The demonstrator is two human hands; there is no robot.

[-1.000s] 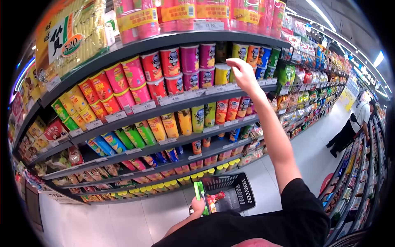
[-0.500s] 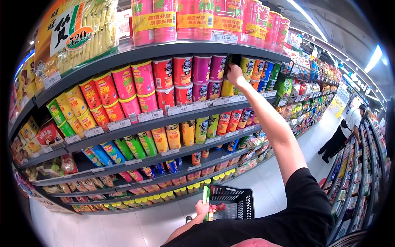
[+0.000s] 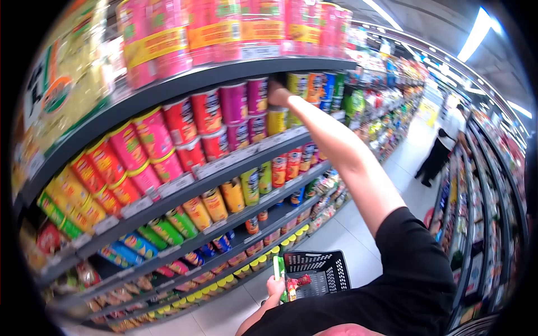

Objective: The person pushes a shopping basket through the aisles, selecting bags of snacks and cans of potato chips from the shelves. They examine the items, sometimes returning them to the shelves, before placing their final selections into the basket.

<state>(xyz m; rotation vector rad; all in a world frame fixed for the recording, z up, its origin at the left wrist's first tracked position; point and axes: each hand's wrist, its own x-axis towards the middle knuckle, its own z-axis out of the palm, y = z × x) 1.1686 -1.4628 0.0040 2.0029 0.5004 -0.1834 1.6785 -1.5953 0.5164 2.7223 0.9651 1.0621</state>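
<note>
My right hand (image 3: 278,93) reaches into the upper can shelf, between a purple can (image 3: 258,95) and a yellow-green can (image 3: 297,85), above a yellow can (image 3: 277,121). Its fingers are hidden in the dark gap, so what they touch cannot be made out. Low in the view, my left hand (image 3: 275,287) is closed at the green and white handle (image 3: 279,267) of a black shopping basket (image 3: 343,274). Inside the basket lies a red packet (image 3: 303,280), beside a small green and yellow one.
Shelves of cans and snack bags run along the left, under a grey shelf edge (image 3: 185,83) bearing pink canisters (image 3: 213,28). To the right, a person (image 3: 443,143) in a white top and dark trousers stands in the aisle by another shelf (image 3: 476,224).
The view has shifted and tilted, so the shelves appear farther left and more slanted. My right hand is deeper in the gap. My left hand stays at the basket handle.
</note>
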